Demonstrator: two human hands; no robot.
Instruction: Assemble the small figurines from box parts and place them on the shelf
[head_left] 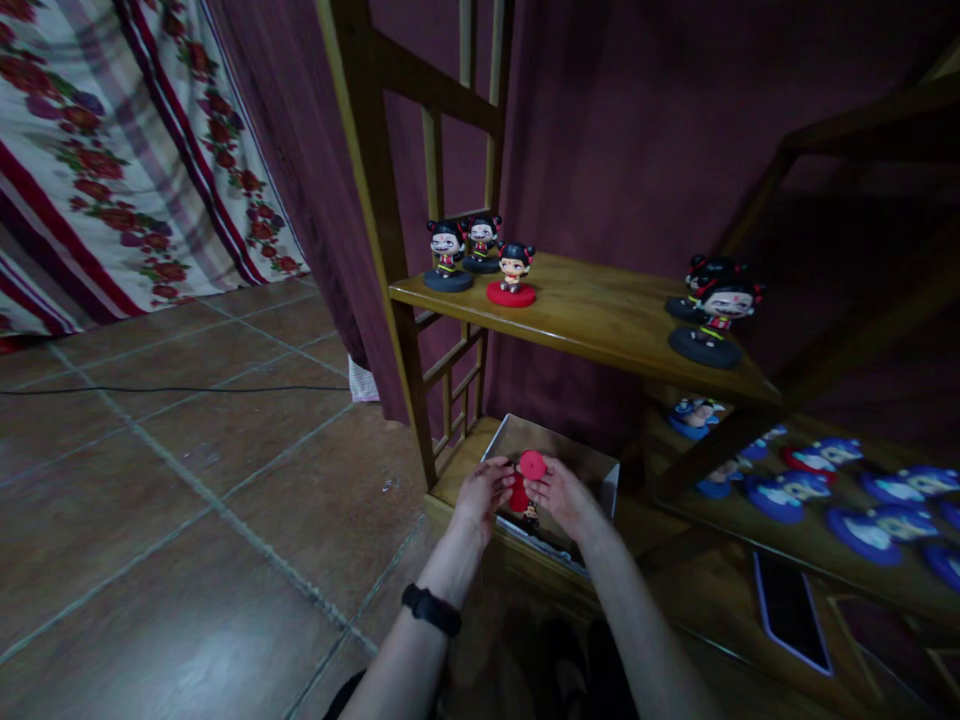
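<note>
Both my hands are over an open cardboard box (609,492) on the low shelf. A round red base (532,464) is gripped by the fingers of my right hand (561,492), its flat underside facing me. My left hand (484,492) is just left of it, fingertips curled together at a small dark piece; I cannot make out what that is. Below the hands, inside the box, lie another red base (519,494) and a small black-haired figurine (531,514), partly hidden by my fingers.
On the wooden shelf (592,295) above stand black-haired figurines, one on a red base (511,294) and others on dark bases (705,346). Several blue figurines (787,492) fill the lower right shelf. A phone (791,610) lies nearby. A black cable (187,388) crosses the tiled floor.
</note>
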